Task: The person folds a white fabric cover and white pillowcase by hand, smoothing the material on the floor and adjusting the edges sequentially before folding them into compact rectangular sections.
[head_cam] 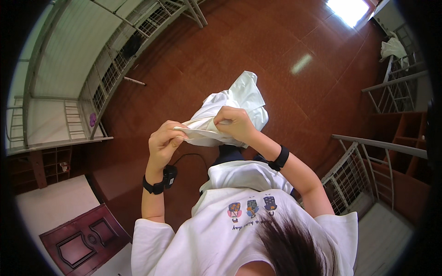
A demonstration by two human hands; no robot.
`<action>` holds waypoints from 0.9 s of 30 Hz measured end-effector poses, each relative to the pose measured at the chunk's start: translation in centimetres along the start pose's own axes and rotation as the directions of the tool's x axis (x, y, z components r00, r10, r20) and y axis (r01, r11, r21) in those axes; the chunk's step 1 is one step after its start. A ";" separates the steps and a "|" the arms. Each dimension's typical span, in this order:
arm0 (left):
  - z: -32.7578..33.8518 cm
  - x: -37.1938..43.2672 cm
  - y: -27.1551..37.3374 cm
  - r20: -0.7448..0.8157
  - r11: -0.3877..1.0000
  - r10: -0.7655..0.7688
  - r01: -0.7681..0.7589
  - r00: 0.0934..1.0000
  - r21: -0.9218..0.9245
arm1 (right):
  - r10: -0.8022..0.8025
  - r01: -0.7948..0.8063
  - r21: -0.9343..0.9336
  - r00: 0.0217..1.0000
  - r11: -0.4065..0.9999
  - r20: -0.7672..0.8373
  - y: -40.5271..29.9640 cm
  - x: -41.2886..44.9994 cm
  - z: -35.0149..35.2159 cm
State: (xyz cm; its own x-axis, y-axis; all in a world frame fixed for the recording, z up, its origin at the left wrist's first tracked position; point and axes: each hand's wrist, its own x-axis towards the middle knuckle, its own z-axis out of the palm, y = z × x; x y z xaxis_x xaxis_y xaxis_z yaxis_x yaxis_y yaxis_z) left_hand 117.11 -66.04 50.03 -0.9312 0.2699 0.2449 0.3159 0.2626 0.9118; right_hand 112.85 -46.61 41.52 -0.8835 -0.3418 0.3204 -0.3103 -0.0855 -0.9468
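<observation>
A white cloth garment [247, 91] hangs bunched in front of me, held up above the floor by both hands. My left hand [167, 138] pinches one end of its hemmed edge between thumb and fingers. Further along the same edge, my right hand [234, 122] grips the fabric with curled fingers. Between the hands the edge is stretched, and the cloth's opening shows folds inside. The lower part of the garment drops away in creases, so its full shape is hidden. Each wrist wears a black strap, and the left one carries a small black box [170, 176].
Metal bunk beds [114, 65] line the left side, one with a small purple item [92, 119]. More metal bed frames [380, 148] stand at right, with a white cloth [393, 48] on one. A dark red panelled door [86, 238] is at lower left. Reddish tiles [293, 38] cover the floor.
</observation>
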 end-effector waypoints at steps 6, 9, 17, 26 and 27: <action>0.8 -0.3 -0.5 0.063 0.997 0.029 -0.033 0.998 0.069 | 0.328 -0.301 -0.130 0.886 0.945 0.327 -2.5 0.9 -1.4; 1.5 -0.4 -0.4 0.070 0.991 0.061 -0.069 0.996 0.118 | 0.287 -0.258 -0.128 0.891 0.958 0.351 -1.3 0.7 -1.6; 1.6 -1.7 -1.1 -0.042 0.991 0.027 -0.021 0.999 0.132 | 0.356 -0.357 -0.011 0.928 0.934 0.112 -1.5 1.4 -4.3; 3.8 0.1 -0.5 0.005 0.918 0.207 -0.196 0.978 0.343 | 0.305 -0.304 -0.042 0.951 0.952 0.045 -1.4 1.1 -3.9; 3.9 0.5 -0.4 0.003 0.918 0.210 -0.198 0.978 0.342 | 0.296 -0.292 -0.065 0.953 0.954 0.063 -1.5 1.0 -3.8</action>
State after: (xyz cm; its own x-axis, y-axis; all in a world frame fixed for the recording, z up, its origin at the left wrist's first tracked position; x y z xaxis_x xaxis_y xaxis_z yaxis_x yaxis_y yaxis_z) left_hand 117.27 -62.40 48.53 -0.8438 0.3217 0.4295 0.5366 0.5049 0.6761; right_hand 111.14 -43.30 43.37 -0.9118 -0.4101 0.0232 -0.0610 0.0794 -0.9950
